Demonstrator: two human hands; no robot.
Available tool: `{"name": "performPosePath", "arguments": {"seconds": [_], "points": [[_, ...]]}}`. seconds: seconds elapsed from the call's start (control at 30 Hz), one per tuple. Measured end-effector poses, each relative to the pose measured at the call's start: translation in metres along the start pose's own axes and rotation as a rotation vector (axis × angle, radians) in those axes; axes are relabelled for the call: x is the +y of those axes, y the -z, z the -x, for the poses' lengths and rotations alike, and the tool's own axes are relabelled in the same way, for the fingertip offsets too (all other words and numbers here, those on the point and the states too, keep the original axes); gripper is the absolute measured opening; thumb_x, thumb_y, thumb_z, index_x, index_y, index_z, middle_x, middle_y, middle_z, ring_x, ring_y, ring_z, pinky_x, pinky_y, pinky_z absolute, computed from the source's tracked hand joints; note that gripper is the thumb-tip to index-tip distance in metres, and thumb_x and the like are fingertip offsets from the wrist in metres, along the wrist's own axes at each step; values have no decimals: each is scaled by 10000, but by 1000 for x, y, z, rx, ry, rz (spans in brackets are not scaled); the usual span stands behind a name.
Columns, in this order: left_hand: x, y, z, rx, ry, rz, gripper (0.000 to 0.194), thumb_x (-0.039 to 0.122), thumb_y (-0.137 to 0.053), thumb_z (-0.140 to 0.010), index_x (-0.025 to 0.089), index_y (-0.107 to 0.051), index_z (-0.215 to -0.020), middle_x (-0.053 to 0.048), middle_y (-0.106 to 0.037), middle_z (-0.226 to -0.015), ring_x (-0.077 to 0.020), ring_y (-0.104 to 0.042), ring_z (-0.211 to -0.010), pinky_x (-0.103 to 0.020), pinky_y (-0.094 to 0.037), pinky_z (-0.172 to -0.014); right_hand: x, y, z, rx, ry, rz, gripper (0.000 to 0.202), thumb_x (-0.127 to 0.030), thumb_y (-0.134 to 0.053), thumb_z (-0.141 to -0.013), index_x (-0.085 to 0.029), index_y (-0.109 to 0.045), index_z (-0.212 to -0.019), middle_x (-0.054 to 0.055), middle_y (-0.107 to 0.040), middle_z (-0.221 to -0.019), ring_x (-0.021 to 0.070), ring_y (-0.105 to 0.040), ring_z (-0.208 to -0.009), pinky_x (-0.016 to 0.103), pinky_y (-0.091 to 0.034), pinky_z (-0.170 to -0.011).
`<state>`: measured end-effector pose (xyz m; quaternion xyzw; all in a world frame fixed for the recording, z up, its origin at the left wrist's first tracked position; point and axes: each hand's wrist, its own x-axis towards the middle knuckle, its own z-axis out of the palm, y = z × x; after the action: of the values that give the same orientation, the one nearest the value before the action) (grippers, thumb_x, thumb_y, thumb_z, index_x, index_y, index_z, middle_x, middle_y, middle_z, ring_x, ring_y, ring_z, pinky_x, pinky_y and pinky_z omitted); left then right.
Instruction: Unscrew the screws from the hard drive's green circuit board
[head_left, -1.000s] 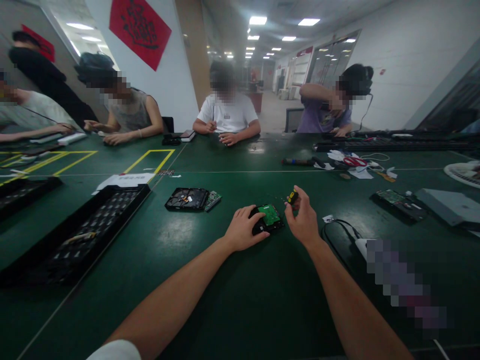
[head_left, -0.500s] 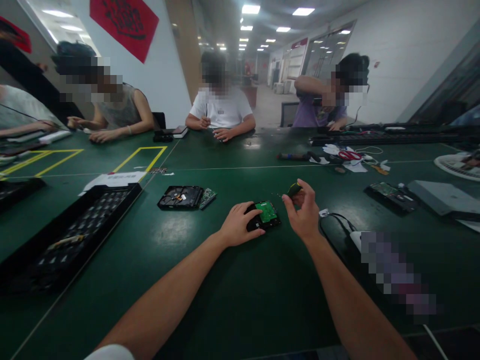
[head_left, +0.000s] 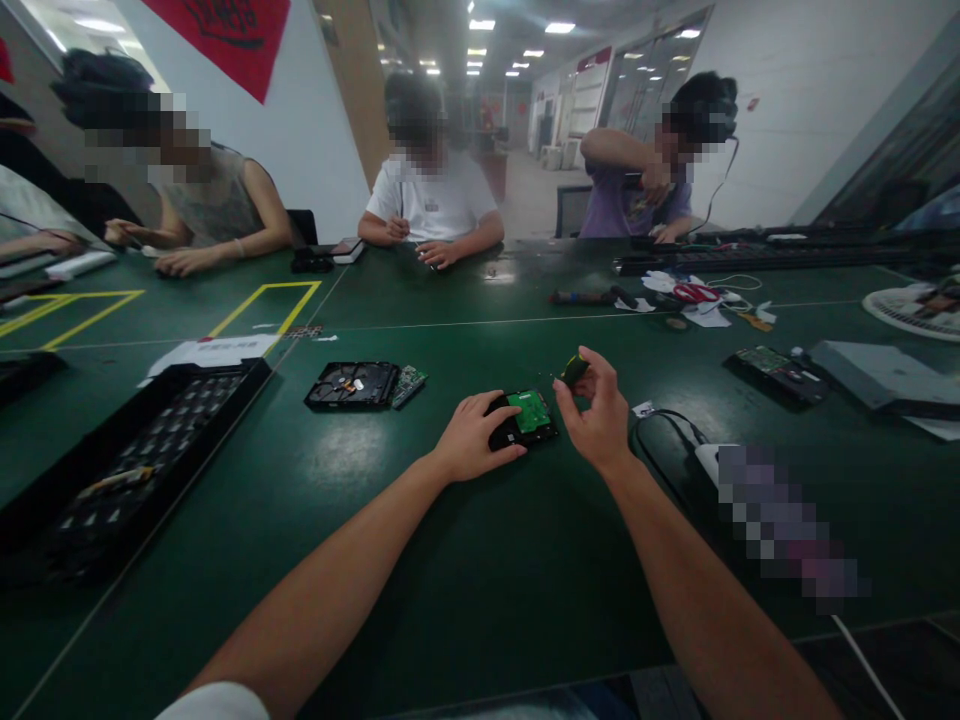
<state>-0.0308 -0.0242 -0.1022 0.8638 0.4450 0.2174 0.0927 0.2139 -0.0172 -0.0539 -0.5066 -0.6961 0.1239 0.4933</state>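
Observation:
A black hard drive with a green circuit board [head_left: 534, 411] lies flat on the green table [head_left: 420, 560]. My left hand [head_left: 474, 438] grips its left side, fingers over the top and thumb along the near edge. Just right of the drive, my right hand [head_left: 600, 410] is closed on a screwdriver with a green and black handle [head_left: 574, 371]. The tool's tip cannot be made out. Several tiny bits, perhaps screws, lie on the table beyond the drive. Further left rest an opened black drive [head_left: 351, 386] and a loose circuit board [head_left: 409, 386].
A long black tray [head_left: 135, 460] stands at the left. On the right lie another drive [head_left: 780, 375], a grey metal box [head_left: 874, 375], a cable [head_left: 652, 460] and a white power strip [head_left: 707, 460]. Three people sit across the table, with tools and scraps before the right one.
The camera view has shifted slightly. My right hand with the screwdriver has moved a little closer to the drive. My left hand keeps its hold on the drive.

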Motion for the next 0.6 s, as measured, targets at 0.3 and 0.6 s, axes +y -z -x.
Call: {"name": "performPosePath", "arguments": {"seconds": [0.3,0.6], "points": [[-4,-6,1,40,-26,-5,703,677,-669,-918,260,-586,-1477,-161,-466,-1591,-377,-449,-1465,-578,-375,-1199,16,-12,0,127,193,-2,598,-367,-669,-976,-302,-427,-1519,104,-680,-1327,208,-736,-849,432,-676,-797],[-3,-5,1,41,-24,10,681,657,-686,-917,263,-593,-1464,-161,-451,-1609,-384,-445,-1473,-588,-377,-1199,17,-12,-1,149,212,15,600,-362,-679,-974,-301,-435,-1518,111,-683,-1303,208,-737,-839,420,-686,-776]]}}
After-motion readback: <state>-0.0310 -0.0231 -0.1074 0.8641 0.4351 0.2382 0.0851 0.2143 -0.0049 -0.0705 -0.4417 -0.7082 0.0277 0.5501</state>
